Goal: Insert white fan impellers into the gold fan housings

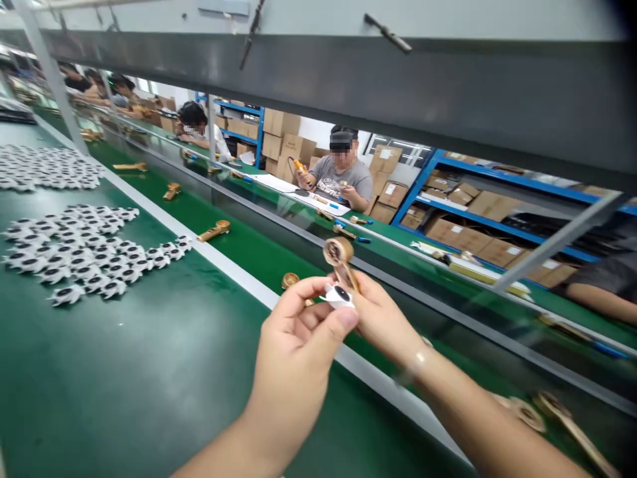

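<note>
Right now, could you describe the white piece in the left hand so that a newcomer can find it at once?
From the green worktop at lower left, look right to the raised left hand near the picture's middle. Between its thumb and fingers sits the white piece, with a dark round centre. Unlike the similar white pieces lying on the worktop, it is held up.

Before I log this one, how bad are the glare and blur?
Head view: pale glare on the green table; head view: right hand smeared at the wrist, lower-right gold piece soft; head view: upper-right corner dark, white fan fairly readable.
</note>
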### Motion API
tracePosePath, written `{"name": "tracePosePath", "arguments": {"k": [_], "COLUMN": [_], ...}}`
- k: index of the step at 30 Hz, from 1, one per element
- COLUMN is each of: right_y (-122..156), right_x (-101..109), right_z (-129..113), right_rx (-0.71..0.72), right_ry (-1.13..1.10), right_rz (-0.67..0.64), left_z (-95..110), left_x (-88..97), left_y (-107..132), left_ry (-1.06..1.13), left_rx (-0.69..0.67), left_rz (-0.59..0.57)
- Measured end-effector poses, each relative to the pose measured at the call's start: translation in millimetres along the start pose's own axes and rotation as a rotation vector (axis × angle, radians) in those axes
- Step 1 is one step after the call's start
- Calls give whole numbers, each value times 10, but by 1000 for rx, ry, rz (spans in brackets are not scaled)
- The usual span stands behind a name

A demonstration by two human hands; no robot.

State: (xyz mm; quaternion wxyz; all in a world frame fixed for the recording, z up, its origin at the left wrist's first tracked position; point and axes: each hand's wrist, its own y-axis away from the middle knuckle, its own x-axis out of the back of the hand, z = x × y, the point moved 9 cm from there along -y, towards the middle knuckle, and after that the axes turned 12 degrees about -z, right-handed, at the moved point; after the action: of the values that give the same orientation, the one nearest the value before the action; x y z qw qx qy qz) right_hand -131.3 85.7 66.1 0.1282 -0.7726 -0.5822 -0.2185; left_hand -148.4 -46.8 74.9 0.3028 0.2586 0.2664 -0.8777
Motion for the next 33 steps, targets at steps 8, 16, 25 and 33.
{"name": "tracePosePath", "arguments": {"k": [8,16,25,33], "right_y": [1386,1603,1585,1624], "right_x": [171,217,209,158], "right_z": [221,254,222,88], "right_rx": [32,27,101,168], "right_ry": [53,256,391,629], "right_rz": [103,183,165,226], "left_z": [-421,-558,-606,-695], "left_x": [-294,-331,-308,-328], "left_y": [256,332,343,344], "left_ry": [-164,-92,1,28], "left_rx": [175,244,300,374], "left_rz": [-129,-127,-109,-164]}}
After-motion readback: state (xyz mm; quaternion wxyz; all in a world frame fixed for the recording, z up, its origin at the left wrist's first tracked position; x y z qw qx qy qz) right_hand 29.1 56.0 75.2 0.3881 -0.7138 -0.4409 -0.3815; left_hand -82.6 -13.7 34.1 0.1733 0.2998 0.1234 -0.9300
